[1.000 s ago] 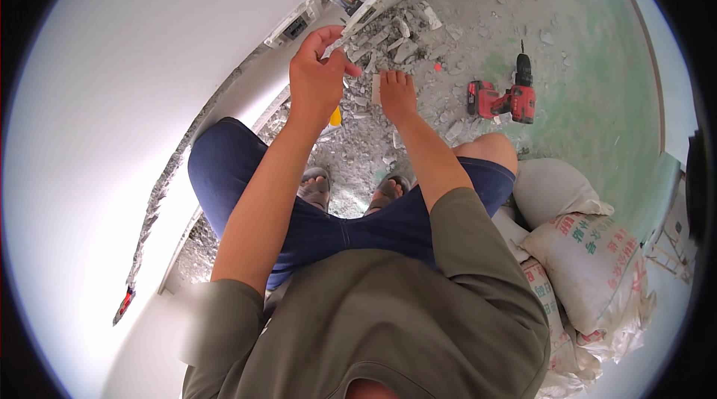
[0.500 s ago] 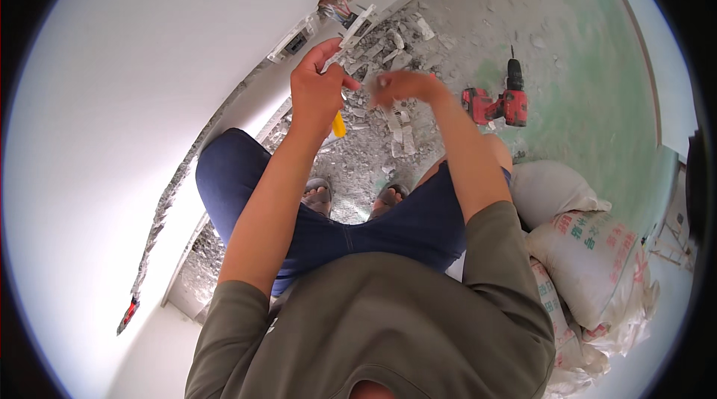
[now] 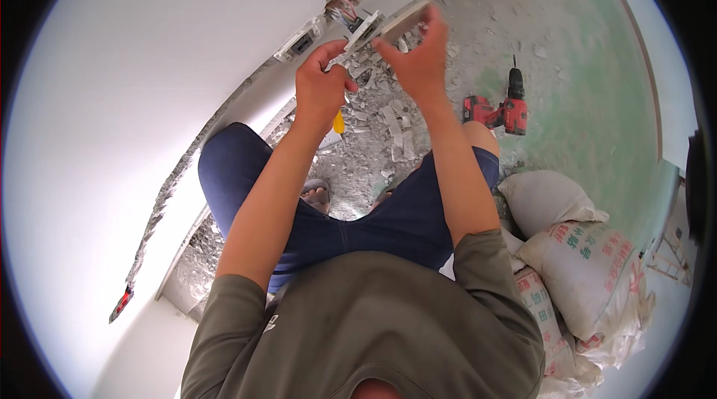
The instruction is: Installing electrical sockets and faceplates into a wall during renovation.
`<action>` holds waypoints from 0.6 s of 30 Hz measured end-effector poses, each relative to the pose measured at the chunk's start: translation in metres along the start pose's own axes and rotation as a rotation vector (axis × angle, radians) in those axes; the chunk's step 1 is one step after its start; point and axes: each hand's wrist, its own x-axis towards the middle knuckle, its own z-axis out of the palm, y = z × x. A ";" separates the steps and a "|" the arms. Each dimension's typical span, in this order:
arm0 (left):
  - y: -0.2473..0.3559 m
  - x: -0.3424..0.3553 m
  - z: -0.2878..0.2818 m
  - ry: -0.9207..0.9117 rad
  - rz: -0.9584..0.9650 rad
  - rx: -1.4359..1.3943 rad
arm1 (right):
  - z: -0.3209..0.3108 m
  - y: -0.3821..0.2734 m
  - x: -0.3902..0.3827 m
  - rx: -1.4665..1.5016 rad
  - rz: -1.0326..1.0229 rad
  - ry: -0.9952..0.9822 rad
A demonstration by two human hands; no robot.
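Note:
My left hand (image 3: 321, 91) is partly curled, its forefinger reaching to the near end of a white wall socket (image 3: 364, 32). That socket hangs out of the wall on several coloured wires (image 3: 343, 11). A yellow-handled tool (image 3: 339, 123) sticks out below the left palm; its working end is hidden. Just to the right, my right hand (image 3: 420, 59) grips a pale flat plate (image 3: 405, 20) between thumb and fingers, close beside the socket. A second socket (image 3: 301, 42) is set in the wall to the left.
Broken plaster and rubble (image 3: 399, 130) cover the floor between my feet and the wall. A red cordless drill (image 3: 509, 109) lies to the right. Filled white sacks (image 3: 579, 265) are piled at my right side. A rough chased groove (image 3: 168, 197) runs along the left wall.
My right hand has moved up and away from me, opening out of a blurred pinch, and now has the pale plate beside the socket. The left hand has barely shifted.

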 end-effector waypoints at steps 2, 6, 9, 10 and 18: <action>-0.001 0.000 -0.003 0.010 0.006 -0.015 | -0.016 -0.027 0.012 -0.051 -0.107 0.101; 0.001 -0.002 0.003 0.030 -0.005 -0.033 | -0.039 -0.041 0.019 -0.310 -0.588 -0.063; 0.000 -0.002 0.001 0.043 0.002 -0.024 | -0.045 -0.016 0.042 -0.778 -0.452 -0.324; -0.001 -0.002 -0.002 0.054 0.004 -0.006 | -0.054 -0.014 0.049 -0.773 -0.458 -0.326; -0.003 0.001 0.000 0.035 0.037 -0.016 | -0.049 -0.021 0.035 -0.750 -0.770 -0.400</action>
